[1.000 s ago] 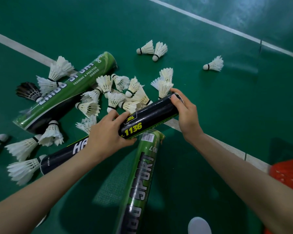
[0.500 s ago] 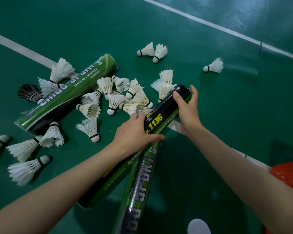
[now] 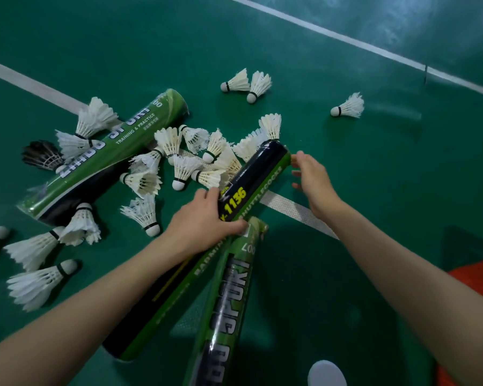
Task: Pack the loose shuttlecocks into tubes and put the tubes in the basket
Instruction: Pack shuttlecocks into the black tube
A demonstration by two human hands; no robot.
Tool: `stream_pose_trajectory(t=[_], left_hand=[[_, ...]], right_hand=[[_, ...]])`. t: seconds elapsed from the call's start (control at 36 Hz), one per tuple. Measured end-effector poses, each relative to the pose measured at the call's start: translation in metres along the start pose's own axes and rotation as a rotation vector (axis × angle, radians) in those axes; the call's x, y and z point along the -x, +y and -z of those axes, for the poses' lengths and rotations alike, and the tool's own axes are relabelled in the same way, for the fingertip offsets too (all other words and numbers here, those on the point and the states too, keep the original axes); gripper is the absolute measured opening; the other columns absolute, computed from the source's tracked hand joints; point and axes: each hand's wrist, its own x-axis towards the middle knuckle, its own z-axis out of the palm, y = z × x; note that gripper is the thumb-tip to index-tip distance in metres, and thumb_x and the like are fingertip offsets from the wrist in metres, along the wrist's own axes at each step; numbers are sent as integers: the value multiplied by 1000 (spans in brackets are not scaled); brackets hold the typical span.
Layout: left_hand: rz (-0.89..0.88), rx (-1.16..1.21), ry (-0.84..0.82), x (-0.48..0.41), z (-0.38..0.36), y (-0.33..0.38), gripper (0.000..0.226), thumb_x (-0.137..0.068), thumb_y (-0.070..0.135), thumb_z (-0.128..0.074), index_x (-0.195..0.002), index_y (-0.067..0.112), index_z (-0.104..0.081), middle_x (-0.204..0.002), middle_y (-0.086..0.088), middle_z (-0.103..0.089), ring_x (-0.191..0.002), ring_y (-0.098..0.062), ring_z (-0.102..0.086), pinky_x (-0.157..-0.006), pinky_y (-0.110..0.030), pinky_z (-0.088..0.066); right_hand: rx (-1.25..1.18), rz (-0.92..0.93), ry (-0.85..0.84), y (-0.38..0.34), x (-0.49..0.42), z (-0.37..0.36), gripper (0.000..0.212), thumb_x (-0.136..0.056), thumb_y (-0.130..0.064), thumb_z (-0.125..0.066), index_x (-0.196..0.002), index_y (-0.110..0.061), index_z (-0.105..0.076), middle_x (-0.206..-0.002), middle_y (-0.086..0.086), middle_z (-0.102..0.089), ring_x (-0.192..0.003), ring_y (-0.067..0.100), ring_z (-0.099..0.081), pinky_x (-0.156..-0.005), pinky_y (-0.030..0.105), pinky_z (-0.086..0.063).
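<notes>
My left hand (image 3: 204, 218) grips the middle of a black-and-green tube (image 3: 251, 176) marked 1136, which slants from lower left up to the right. My right hand (image 3: 311, 181) is just off the tube's far end, fingers loosely spread, a fingertip near the rim. A second green tube (image 3: 229, 302) lies under it, pointing toward me. A third green tube (image 3: 101, 157) lies at the left. Several white loose shuttlecocks (image 3: 179, 165) are scattered around the tubes, with one black shuttlecock (image 3: 43, 156) at far left.
The green court floor (image 3: 346, 190) has white lines running across it. An orange-red basket (image 3: 480, 280) shows at the right edge. Three shuttlecocks lie apart at the back, one (image 3: 349, 107) to the right. A white shoe tip (image 3: 326, 373) is at the bottom.
The black tube has swung from nearly level to steeply slanted, its near end now toward me. My right hand has come off its far end, and my left hand has slid up the tube.
</notes>
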Motion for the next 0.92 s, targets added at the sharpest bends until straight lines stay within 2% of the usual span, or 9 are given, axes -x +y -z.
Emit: stream_pose_trajectory(t=[0.06,0.14,0.28,0.39,0.5,0.58,0.64,0.78,0.92], left_hand=[[26,-4,22,-3,6,-7,79,-78,67,-57,-135,19,-31,-125,-5,-45,-106,-25,-51,-88,-40,-46],[53,7,74,-8,12,-18,74,-79,64,-58,-131,18,-33,-120,-6,-51,-103,-26,-52,-84,-38,-45],[98,15,112,-13,15,-39,71,-78,63,-60,-126,17,-34,-111,-6,-56,-90,-23,-51,-75,-35,-43],[97,2,109,-11,12,-46,73,-78,63,-60,-130,18,-34,-105,-4,-54,-89,-22,-51,-71,-33,-41],[78,-15,100,-9,8,-48,79,-79,63,-60,-138,19,-30,-124,-5,-54,-104,-25,-54,-78,-34,-42],[53,-16,103,-9,7,-47,79,-78,62,-61,-137,19,-31,-128,-4,-53,-107,-25,-54,-79,-34,-41],[31,11,110,-10,7,-45,76,-77,61,-63,-133,21,-34,-123,-1,-54,-100,-22,-53,-77,-33,-42],[-42,34,113,-8,7,-38,72,-71,60,-68,-128,29,-36,-106,7,-54,-91,-16,-54,-75,-35,-49],[-115,38,118,-2,7,-36,79,-71,57,-71,-135,30,-34,-106,6,-51,-93,-15,-51,-76,-34,-48]], right_hand=[[153,15,-31,5,-7,-7,20,-101,-25,-41,-107,-21,-59,-116,-2,-58,-103,17,-52,-90,37,-43],[368,71,-106,12,-17,-23,35,-97,-10,-45,-130,-20,-52,-134,10,-44,-89,25,-55,-74,34,-46],[728,96,-216,26,-30,-47,55,-91,1,-41,-143,-17,-39,-150,9,-28,-135,33,-24,-110,40,-26],[883,120,-108,35,-34,-48,37,-94,-22,-54,-129,-10,-47,-136,11,-39,-122,31,-37,-97,45,-40],[945,131,-25,44,-33,-43,24,-96,-28,-52,-107,-6,-54,-118,13,-43,-110,30,-38,-90,42,-42],[731,238,74,39,-28,-38,20,-97,-27,-50,-94,-9,-57,-109,6,-37,-108,24,-33,-92,31,-32],[382,230,138,20,-22,-35,17,-95,-24,-53,-83,-12,-55,-109,3,-36,-106,18,-34,-91,25,-28],[-391,111,7,-29,-14,-15,17,-87,-20,-54,-71,-17,-47,-87,5,-50,-85,19,-44,-79,32,-35],[-392,153,-262,-39,-2,-1,25,-96,-8,-44,-72,-14,-41,-99,13,-67,-83,17,-62,-67,22,-48]])
